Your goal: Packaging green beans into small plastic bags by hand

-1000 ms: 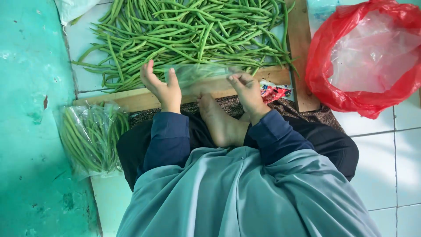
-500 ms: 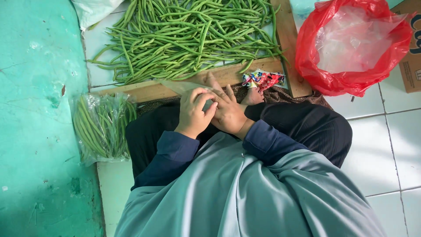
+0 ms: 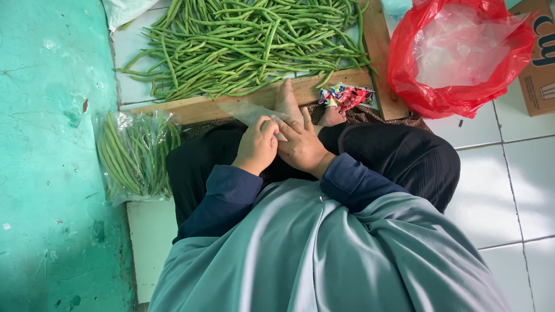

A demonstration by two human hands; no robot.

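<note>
While both hands meet, fingers (image 3: 272,124) pinch a clear bag (image 3: 245,111) (empty) — above lap.

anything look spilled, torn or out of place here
Nothing stands out. The loose green beans stay behind the wooden frame, the filled bag lies intact, and both hands hold a clear bag.

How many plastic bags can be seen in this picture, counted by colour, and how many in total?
Clear bags: 2, the empty clear bag pinched by the left hand and right hand, and the clear bag of beans on the floor.
Red bags: 1, the red bag.
White bags: 1, the white bag, partly cut off at the top edge.
Total: 4
</note>
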